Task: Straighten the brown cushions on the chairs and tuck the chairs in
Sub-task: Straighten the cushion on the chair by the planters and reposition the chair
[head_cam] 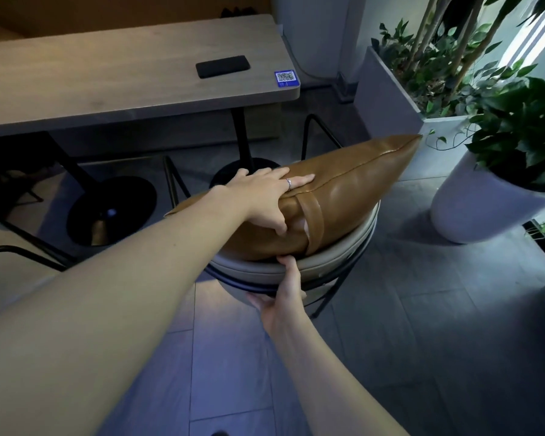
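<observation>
inspecting the scene, one brown cushion is found lying on the round padded seat of a chair with a black metal frame. the cushion is set askew: its far corner sticks out past the seat edge toward the white planter, and its near corner overhangs on the table side. it is not yet judged to be straightened.

the left hand is laid over the upper seam of the cushion, fingers spread flat across the far face and the thumb pressed into the near face, so that the cushion is pinched loosely rather than clenched. the right hand is hooked on the near rim of the seat, thumb on top beside the cushion's strap, remaining fingers curled underneath; the grip is closed on the chair seat.

the chair is seen standing clear of the table, its seat outside the table edge, so the tucking-in is judged outstanding. a phone and a blue qr sticker are noted on the table top. part of a second chair is visible at the left edge; whether a cushion rests on it cannot be told. overall progress is assessed as early: one cushion in hand, no chair tucked as far as can be seen.
</observation>
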The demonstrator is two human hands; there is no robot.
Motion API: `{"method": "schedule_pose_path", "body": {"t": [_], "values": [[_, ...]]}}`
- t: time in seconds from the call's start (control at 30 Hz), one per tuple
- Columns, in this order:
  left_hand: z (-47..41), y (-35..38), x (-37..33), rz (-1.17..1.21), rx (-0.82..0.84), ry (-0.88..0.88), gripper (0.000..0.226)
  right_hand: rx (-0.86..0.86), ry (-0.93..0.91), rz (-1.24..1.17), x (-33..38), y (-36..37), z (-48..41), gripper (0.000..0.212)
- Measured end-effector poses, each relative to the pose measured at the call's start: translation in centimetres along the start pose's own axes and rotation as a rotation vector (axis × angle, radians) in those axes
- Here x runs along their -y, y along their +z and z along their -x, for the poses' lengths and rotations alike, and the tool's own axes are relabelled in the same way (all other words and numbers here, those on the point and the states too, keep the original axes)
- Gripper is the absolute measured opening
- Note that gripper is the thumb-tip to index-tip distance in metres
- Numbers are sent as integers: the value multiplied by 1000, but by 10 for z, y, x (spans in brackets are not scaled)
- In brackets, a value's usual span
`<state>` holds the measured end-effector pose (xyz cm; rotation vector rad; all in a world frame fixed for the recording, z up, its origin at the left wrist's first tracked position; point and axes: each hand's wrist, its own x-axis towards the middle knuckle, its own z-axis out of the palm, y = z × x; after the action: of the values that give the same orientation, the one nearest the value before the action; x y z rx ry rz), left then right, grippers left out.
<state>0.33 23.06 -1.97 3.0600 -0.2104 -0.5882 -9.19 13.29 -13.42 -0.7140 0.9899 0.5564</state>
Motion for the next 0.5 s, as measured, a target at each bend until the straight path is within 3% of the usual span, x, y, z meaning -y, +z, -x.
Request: {"method": "schedule_pose_path", "body": {"t": [0.17,0.5], "values": [[1,-3,22,-37,-6,-44,113,-6,-3,-40,-20,32,-10,65],[-4,7,57,-19,-213,-266,99,110,80,-27,-52,109,-52,86]]}}
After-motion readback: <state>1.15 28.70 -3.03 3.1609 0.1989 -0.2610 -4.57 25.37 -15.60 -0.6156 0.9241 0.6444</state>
